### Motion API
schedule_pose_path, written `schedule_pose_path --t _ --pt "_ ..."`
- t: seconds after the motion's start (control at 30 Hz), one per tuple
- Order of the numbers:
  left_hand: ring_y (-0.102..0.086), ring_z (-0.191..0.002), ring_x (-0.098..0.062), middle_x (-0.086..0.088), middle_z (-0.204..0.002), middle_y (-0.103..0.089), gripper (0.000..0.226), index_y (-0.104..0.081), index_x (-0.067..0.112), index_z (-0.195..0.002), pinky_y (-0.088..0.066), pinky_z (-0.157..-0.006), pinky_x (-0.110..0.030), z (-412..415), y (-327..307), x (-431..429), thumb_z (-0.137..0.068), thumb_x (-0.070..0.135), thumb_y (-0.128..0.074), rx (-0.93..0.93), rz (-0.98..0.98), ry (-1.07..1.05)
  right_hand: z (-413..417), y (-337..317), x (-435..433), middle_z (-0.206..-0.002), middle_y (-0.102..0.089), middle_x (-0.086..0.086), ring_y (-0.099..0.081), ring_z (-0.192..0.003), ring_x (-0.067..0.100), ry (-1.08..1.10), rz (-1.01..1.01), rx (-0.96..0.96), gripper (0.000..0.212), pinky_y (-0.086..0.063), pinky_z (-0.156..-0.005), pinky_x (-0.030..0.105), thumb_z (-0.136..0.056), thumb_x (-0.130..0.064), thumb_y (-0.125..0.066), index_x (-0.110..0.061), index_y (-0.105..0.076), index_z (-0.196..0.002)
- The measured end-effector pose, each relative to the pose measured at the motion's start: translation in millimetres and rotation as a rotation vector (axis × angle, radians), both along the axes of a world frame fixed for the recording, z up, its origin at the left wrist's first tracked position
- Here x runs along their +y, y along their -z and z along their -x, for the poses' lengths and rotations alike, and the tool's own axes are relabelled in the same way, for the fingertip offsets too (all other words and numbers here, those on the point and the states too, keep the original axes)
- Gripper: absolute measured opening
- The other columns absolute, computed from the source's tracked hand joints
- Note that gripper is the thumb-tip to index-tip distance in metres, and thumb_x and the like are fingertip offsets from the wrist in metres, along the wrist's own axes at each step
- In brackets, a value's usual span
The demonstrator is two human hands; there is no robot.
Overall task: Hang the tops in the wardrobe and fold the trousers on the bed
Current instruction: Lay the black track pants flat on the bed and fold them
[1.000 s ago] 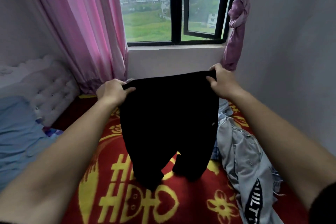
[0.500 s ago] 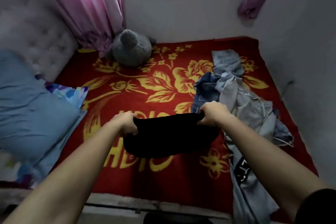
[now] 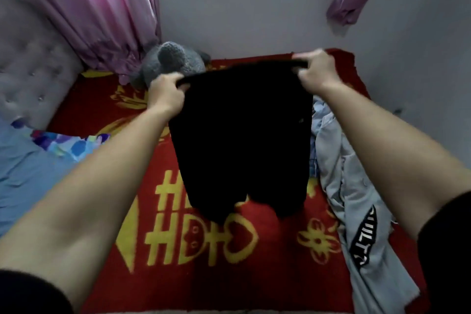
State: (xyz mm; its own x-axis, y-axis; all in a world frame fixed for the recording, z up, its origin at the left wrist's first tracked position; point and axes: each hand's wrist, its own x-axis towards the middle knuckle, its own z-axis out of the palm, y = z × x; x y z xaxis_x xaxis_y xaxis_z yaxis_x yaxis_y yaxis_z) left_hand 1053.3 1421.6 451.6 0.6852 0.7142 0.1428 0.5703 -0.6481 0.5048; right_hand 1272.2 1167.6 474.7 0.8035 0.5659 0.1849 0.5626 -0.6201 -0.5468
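**Over the bed, trousers held up by the waistband**

Above the red blanket [image 3: 163,285] at the centre of the frame, I hold black trousers [image 3: 242,140] up by the waistband, both arms stretched out. My left hand [image 3: 167,92] pinches the left end of the band, fingers curled over the cloth; my right hand [image 3: 314,71] grips the right end a little higher, so the band slants up toward the right. The hands are well apart, with the band stretched between them. The trousers hang down, and the two leg ends reach the yellow pattern on the blanket; whether they touch it I cannot tell.

At the right of the frame, a grey top [image 3: 356,211] with a black lettered patch lies crumpled on the bed, just beside the hanging trousers. A grey plush toy [image 3: 168,61] sits at the upper centre against the wall, next to a pink curtain [image 3: 102,13]. A blue pillow [image 3: 28,171] lies at the left edge.
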Motion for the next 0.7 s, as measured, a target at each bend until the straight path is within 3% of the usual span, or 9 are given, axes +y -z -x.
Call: schedule_pose_path --t 0.1,0.2,0.27,0.4,0.5,0.6,0.7 --pt "-0.063 -0.107 -0.03 -0.018 -0.113 -0.069 0.031 -0.071 0.014 -0.116 -0.044 -0.092 -0.029 -30.0 -77.4 46.2 -0.089 0.023 -0.058 -0.265 -0.115 0.038 -12.3 -78.1 35.2 -0.131 -0.056 0.018 -0.053 -0.124 0.028 0.102 -0.169 -0.205 0.042 -0.031 -0.105 0.018 -0.092 -0.011 -0.055 -0.012 -0.061 -0.134" --pt "-0.061 -0.107 -0.02 -0.01 -0.116 -0.066 0.036 -0.071 0.017 -0.116 -0.039 -0.089 -0.009 -39.8 -149.4 70.8 -0.087 0.02 -0.051 -0.474 -0.2 0.017 -9.2 -142.0 53.5 -0.133 -0.049 0.015 -0.049 -0.122 0.018 0.117 -0.336 -0.365 0.05 -0.02 -0.1 0.0 -0.091 -0.006 -0.045 -0.01 -0.053 -0.141" --pt "-0.057 -0.108 -0.014 -0.009 -0.121 -0.062 0.037 -0.069 0.016 -0.117 -0.03 -0.084 0.004 -35.2 -184.7 74.9 -0.087 0.014 -0.048 -0.547 -0.244 0.006 -1.0 -171.5 57.3 -0.133 -0.049 0.017 -0.047 -0.119 0.015 0.102 -0.379 -0.445 0.052 -0.016 -0.096 -0.004 -0.09 -0.005 -0.041 -0.008 -0.053 -0.141" --pt "-0.062 -0.096 -0.026 -0.022 -0.107 -0.063 0.036 -0.07 0.014 -0.105 -0.043 -0.083 -0.023 -4.5 -219.8 71.1 -0.079 0.016 -0.044 -0.594 -0.322 0.01 18.5 -201.2 52.3 -0.129 -0.051 0.02 -0.052 -0.121 0.027 0.052 -0.432 -0.504 0.05 -0.018 -0.096 -0.003 -0.089 -0.006 -0.044 -0.005 -0.057 -0.136" --pt "-0.059 -0.104 -0.03 -0.018 -0.113 -0.063 0.041 -0.07 0.017 -0.114 -0.041 -0.09 -0.027 24.6 -205.2 57.0 -0.081 0.013 -0.046 -0.567 -0.326 -0.017 40.1 -192.5 41.0 -0.128 -0.052 0.02 -0.052 -0.12 0.03 0.015 -0.423 -0.501 0.047 -0.017 -0.096 -0.004 -0.09 -0.005 -0.048 -0.006 -0.058 -0.136" --pt "-0.056 -0.111 -0.033 -0.018 -0.123 -0.058 0.039 -0.068 0.015 -0.121 -0.04 -0.097 -0.03 59.1 -159.7 26.0 -0.086 0.011 -0.052 -0.513 -0.277 -0.026 64.2 -151.1 20.2 -0.125 -0.053 0.02 -0.053 -0.117 0.032 -0.036 -0.387 -0.447 0.045 -0.029 -0.099 0.011 -0.091 -0.007 -0.05 -0.006 -0.058 -0.136" --pt "-0.056 -0.111 -0.034 -0.014 -0.124 -0.057 0.033 -0.066 0.019 -0.123 -0.043 -0.094 -0.037 99.5 -84.2 -13.6 -0.091 0.017 -0.057 -0.362 -0.229 -0.039 92.4 -77.4 -10.6 -0.124 -0.054 0.02 -0.054 -0.115 0.035 -0.066 -0.283 -0.329 0.04 -0.036 -0.101 0.028 -0.093 -0.008 -0.053 -0.008 -0.06 -0.133"
